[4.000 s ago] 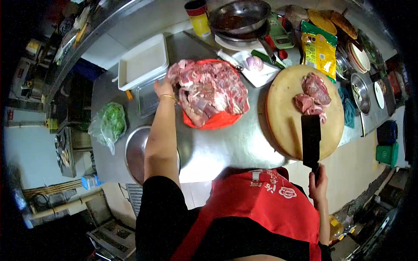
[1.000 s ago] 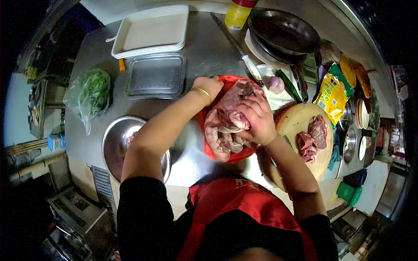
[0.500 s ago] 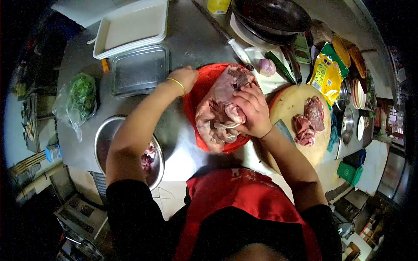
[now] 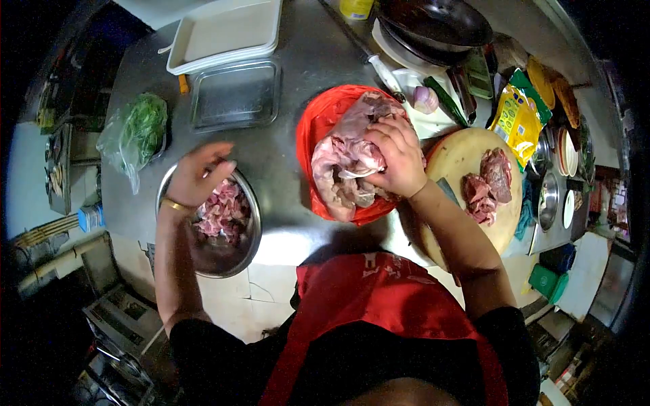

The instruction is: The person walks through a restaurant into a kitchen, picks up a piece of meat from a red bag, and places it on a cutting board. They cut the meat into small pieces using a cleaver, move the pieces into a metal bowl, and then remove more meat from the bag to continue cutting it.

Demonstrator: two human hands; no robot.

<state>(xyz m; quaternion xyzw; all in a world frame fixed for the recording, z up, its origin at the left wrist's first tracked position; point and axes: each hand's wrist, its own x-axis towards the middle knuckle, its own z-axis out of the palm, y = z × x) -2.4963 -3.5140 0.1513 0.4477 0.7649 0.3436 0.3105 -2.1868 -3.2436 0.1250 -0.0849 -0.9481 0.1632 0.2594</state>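
My left hand (image 4: 202,174) hovers over the steel bowl (image 4: 253,233), near its far left rim, palm down, thumb well apart from loosely bent fingers; I see nothing in its hold. A gold bracelet (image 4: 177,206) circles that wrist. Below it, in the bowl, lie small pink and red meat pieces (image 4: 222,215).

My right hand (image 4: 398,154) is partly closed on the big cut of meat (image 4: 336,159), fingers curved over its top and thumb pressed along the near side. That meat sits on the spread red bag (image 4: 313,125), between my two hands.

To the left of my left hand is a plastic bag of greens (image 4: 143,127). Beyond that hand lie a clear container (image 4: 235,95) and, farther on, stacked white trays (image 4: 223,32).

Right of my right hand, the round board (image 4: 443,159) carries two red chunks of meat (image 4: 489,186); a blade (image 4: 447,189) shows beside my forearm, partly hidden by it. Beyond my right hand are a white-handled rod (image 4: 386,74), a purple onion (image 4: 426,100) and a cucumber (image 4: 445,101) on a white dish (image 4: 433,125), and then a dark pan (image 4: 437,24).
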